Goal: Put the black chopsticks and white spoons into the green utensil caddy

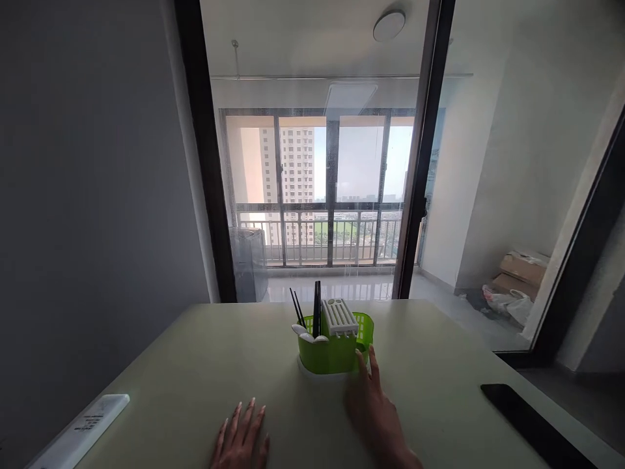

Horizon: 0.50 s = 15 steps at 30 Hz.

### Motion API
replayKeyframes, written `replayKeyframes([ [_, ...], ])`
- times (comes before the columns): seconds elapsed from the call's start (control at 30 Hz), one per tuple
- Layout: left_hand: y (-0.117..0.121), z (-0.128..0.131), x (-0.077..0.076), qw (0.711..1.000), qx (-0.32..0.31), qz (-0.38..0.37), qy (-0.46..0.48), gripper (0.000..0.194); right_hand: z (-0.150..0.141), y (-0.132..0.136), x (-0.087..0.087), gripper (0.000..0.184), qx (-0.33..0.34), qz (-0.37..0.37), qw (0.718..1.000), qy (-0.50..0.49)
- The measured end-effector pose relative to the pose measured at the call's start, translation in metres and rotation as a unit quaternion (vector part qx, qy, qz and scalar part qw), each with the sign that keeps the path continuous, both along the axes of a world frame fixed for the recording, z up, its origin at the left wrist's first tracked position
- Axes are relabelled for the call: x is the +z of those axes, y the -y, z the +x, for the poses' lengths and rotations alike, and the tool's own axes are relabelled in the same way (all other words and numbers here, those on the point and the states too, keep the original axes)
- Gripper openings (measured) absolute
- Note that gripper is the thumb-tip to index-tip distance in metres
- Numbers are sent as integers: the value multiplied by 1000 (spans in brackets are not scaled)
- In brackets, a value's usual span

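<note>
A green utensil caddy point(322, 357) stands on a white base tray point(317, 376) in the middle of the table. Black chopsticks point(317, 309) rise from its left part, and white spoons point(305, 335) hang over the front left rim. A white slotted rack point(340, 317) tops the middle. My right hand point(375, 413) reaches to the caddy's front right corner, two fingers stretched out at its rim; the other fingers are blurred, and I see nothing held. My left hand point(240, 440) lies flat on the table with fingers spread, apart from the caddy.
On the pale table point(195, 352), a white rectangular object point(83, 430) with printed text lies at the left edge. A black flat object point(532, 420) lies at the right. Past the table are glass sliding doors, with cardboard boxes point(522, 273) and plastic bags point(510, 305) on the floor.
</note>
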State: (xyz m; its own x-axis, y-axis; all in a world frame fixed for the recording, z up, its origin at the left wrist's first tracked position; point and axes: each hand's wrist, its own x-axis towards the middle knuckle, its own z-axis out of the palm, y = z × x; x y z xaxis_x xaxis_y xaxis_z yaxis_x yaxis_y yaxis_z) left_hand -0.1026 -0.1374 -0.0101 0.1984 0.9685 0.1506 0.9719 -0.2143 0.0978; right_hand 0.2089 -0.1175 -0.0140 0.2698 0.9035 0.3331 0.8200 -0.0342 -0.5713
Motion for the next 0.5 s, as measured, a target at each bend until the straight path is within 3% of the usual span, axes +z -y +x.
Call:
replayKeyframes([
  [0.2, 1, -3, -9, 999, -9, 34, -5, 54, -28, 27, -17, 103, 7, 59, 998, -16],
  [0.37, 1, -4, -16, 998, -11, 59, -4, 53, -35, 41, -20, 99, 11, 42, 997, -69],
  [0.5, 3, -2, -13, 998, -12, 59, 2, 53, -32, 50, -17, 92, 19, 29, 994, -107],
])
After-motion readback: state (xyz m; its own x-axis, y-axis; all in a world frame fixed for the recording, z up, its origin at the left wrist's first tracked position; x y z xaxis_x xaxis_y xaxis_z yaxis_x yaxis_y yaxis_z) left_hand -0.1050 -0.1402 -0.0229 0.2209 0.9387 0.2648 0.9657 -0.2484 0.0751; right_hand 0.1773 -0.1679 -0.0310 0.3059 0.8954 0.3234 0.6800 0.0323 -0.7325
